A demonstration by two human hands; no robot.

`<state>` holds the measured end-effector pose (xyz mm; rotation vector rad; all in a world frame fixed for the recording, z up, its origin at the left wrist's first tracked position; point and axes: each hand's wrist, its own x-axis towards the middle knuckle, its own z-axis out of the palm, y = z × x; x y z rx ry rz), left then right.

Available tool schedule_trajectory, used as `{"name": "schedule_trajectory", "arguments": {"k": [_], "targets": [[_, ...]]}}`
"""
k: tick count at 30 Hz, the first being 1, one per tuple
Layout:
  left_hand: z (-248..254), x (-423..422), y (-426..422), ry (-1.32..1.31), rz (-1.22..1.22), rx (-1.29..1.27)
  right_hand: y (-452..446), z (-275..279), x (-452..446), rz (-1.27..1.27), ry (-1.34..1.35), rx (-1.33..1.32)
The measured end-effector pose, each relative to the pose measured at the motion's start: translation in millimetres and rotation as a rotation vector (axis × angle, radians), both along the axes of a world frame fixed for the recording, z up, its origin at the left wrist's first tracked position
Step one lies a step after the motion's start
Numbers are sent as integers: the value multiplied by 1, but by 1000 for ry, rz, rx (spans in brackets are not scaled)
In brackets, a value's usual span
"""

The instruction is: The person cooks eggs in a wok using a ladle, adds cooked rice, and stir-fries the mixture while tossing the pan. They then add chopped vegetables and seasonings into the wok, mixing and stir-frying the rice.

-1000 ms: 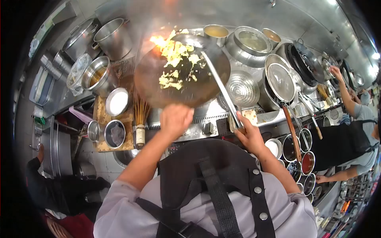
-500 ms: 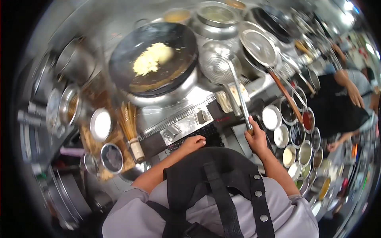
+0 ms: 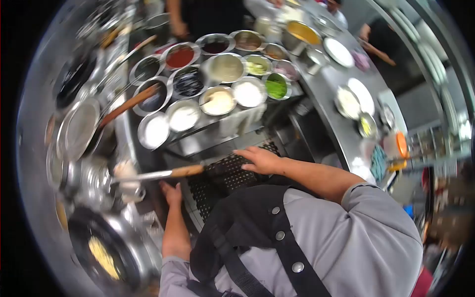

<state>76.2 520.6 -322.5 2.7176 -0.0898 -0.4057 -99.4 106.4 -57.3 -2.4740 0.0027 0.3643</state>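
My left hand (image 3: 171, 192) is open just below the ladle's long handle, its fingers apart and nothing seen in them. Out over the black floor mat (image 3: 225, 173), my right hand (image 3: 260, 161) is open with fingers spread, to the right of the wooden handle end. The ladle handle (image 3: 187, 171) points right, and its metal shaft runs left over the stove edge. At the lower left sits a black wok (image 3: 81, 225) with yellow egg (image 3: 103, 257) in it. Some of the stove side is blurred.
Several metal seasoning bowls (image 3: 226, 68) stand ahead. A strainer (image 3: 81, 128) with a wooden handle lies at the left. On the right runs a steel counter (image 3: 324, 101) with white plates (image 3: 339, 52). Other people's arms (image 3: 378, 52) show at the top.
The view has swung right, from the stove to the seasoning bowls. My right hand has let go of the ladle handle. My left hand has opened near the handle.
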Motion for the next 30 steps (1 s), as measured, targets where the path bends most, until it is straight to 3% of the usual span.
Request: {"name": "schedule_trajectory", "arguments": {"k": [1, 3, 4, 5, 7, 9, 11, 12, 13, 14, 15, 17, 18, 19, 22, 23, 26, 30], "targets": [[-16, 1, 0, -71, -45, 61, -31, -17, -38, -109, -42, -19], [21, 5, -24, 31, -147, 247, -89, -26, -110, -382, -24, 51], [-9, 29, -7, 89, -566, 437, -113, -23, -143, -544, 33, 148], [1, 38, -6, 181, -348, 297, -138, -27, -175, -656, -46, 238], [19, 65, -31, 253, -631, 449, -176, -8, -222, -1019, -33, 455], [26, 40, -62, -373, -971, 862, -215, 10, -250, -1293, -179, 728], [35, 23, -154, 177, -963, 546, -263, 8, -278, -1411, -321, 801], [39, -2, -212, 281, -839, 246, -281, 10, -286, -1440, -330, 812], [99, -34, -290, 492, -877, 31, -300, 14, -291, -1542, -341, 925], [82, -47, -341, 612, -1016, -193, -312, 19, -297, -1639, -352, 1043], [139, -77, -409, 625, -1026, -396, -319, 23, -305, -1656, -361, 1061], [195, -119, -524, 881, -889, -665, -332, 31, -313, -1771, -504, 1510], [214, -129, -573, 841, -957, -722, -338, 20, -322, -1836, -586, 1558], [244, -140, -615, 950, -836, -785, -344, 17, -327, -1832, -603, 1568], [300, -160, -703, 1151, -572, -898, -359, 7, -350, -2001, -896, 1183], [306, -162, -720, 1203, -508, -921, -365, 6, -362, -2002, -901, 1191], [291, -163, -739, 1214, -465, -874, -381, 8, -376, -1881, -974, 875], [293, -176, -739, 1229, -335, -962, -435, 36, -329, -1814, -956, 1019]]}}
